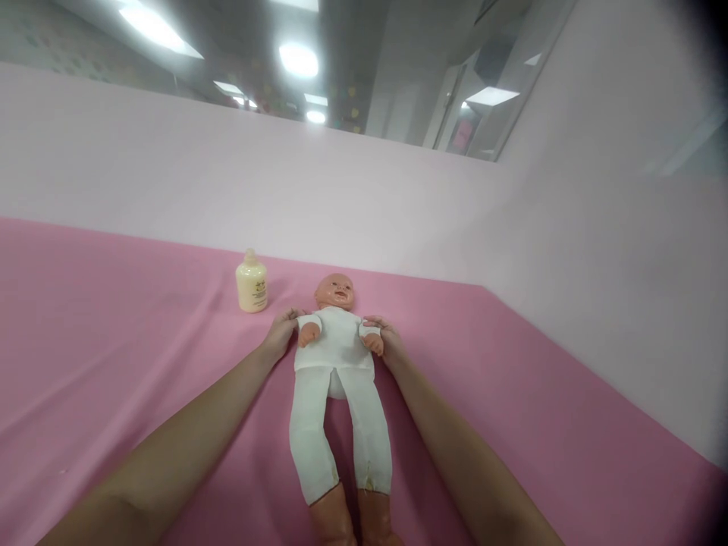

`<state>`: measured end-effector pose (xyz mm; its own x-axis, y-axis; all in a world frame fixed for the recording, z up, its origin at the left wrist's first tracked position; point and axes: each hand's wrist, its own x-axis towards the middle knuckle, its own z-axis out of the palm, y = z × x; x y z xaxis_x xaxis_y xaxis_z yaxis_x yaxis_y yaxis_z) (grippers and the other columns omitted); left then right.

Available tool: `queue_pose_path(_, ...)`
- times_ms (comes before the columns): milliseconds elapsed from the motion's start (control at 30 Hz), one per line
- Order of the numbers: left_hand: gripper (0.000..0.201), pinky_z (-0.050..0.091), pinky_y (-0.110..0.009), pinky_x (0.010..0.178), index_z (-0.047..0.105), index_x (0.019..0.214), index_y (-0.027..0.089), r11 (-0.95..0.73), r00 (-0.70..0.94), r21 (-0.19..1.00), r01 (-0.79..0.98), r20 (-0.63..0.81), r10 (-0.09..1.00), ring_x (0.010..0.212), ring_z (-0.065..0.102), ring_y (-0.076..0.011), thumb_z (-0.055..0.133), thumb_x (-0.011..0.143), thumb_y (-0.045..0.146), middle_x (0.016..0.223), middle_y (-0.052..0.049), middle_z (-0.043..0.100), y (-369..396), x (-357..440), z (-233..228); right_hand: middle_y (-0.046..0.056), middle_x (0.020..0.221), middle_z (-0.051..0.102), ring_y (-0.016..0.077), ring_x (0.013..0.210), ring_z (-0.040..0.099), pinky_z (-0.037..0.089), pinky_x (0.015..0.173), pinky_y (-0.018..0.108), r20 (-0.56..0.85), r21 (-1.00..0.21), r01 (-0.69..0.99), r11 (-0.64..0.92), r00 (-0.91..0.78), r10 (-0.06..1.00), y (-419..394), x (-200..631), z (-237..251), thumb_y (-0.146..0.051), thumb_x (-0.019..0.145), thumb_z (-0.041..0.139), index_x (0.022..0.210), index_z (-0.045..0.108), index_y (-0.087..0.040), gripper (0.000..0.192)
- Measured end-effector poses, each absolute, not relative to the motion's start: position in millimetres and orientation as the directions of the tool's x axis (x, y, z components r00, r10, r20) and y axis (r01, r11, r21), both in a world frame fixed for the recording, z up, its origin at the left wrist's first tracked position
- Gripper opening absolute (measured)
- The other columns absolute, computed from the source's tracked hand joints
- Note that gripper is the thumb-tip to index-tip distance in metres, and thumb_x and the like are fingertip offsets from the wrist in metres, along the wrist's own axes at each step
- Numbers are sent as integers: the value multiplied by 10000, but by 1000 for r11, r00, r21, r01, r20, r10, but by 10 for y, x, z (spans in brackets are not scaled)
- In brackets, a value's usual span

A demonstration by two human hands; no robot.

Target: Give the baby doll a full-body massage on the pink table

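Note:
A baby doll (335,341) with a white cloth body lies on its back on the pink surface, head away from me and feet near the bottom edge. My left hand (280,334) is at the doll's upper arm on the left side, its fingers closed at the sleeve and partly hidden. On the other side, my right hand (391,339) grips around the right-side sleeve, with fingertips showing on top near the shoulder. Both small doll hands rest over the torso.
A bottle of pale yellow liquid (252,284) stands upright left of the doll's head. Pink sheeting (142,326) with some creases covers the surface. Behind it rises a pale wall (255,178) with a reflective window (341,68); another wall (614,250) borders the right side.

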<state>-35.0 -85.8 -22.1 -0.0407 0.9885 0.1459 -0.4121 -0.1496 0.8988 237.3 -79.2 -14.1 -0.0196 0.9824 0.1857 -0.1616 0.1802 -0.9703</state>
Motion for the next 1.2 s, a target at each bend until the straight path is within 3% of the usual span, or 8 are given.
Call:
queue_pose_path(100,278,489,-357,841,641,901,180,-198,-24,934,-298,200,980,922,634,-220,658,639,270,941,-46,689,-904,-328,-175,39,891,752,221,865,679,529,803,352,182,-972,-158,175,-31,983,-874,2303,-72,-253,616,618,842,720,-217,251)
queue_pose_path(200,364,473,-372,901,610,1045,188,-272,-57,954,-129,266,962,1041,606,-241,646,709,323,1072,-65,666,-933,-308,-151,36,1022,739,214,948,656,515,812,336,239,-967,-98,236,-12,971,-940,2259,-19,-281,678,613,980,684,-233,314)
queue_pose_path(367,423,475,-379,894,508,1166,211,-309,-161,944,117,325,932,1064,590,-233,633,805,392,1215,-94,601,-935,-318,-181,35,1074,668,185,971,623,507,846,333,415,-909,94,405,151,897,-974,2235,-21,-265,725,622,1104,515,-257,394)
queue_pose_path(533,450,440,-416,983,509,1258,225,-394,-169,873,288,452,876,1157,540,-248,606,829,320,1289,-102,551,-931,-333,-207,85,1206,613,206,1066,605,495,934,389,435,-888,243,390,165,885,-996,2222,-18,-313,830,546,1179,499,-244,358)
queue_pose_path(667,396,337,-450,1096,592,1214,220,-431,-175,830,354,511,841,1260,472,-285,602,826,295,1259,-108,580,-913,-342,-201,81,1360,548,228,1242,516,425,1055,412,427,-871,328,365,141,893,-990,2239,-9,-301,836,526,1305,527,-265,471)
queue_pose_path(900,288,247,-466,1131,703,978,216,-319,-261,928,194,362,895,1236,488,-338,700,745,384,1110,-110,668,-886,-356,-192,82,1317,582,262,1277,485,334,1141,422,309,-915,330,234,195,931,-919,2298,-55,-330,788,566,1256,644,-243,483)
queue_pose_path(1067,226,400,-431,958,685,795,216,-241,-187,913,328,313,931,927,607,-313,621,794,433,844,-85,695,-921,-367,-166,34,1223,665,271,1239,522,355,1120,433,253,-943,264,203,174,951,-910,2313,-55,-332,768,570,1183,691,-256,440)
queue_pose_path(1200,229,426,-395,845,682,785,231,-204,-158,923,326,266,951,773,616,-287,607,802,447,722,-52,681,-944,-385,-157,27,1301,649,282,1276,526,335,1145,459,236,-942,276,189,147,961,-942,2290,-24,-319,789,548,1242,662,-260,471)
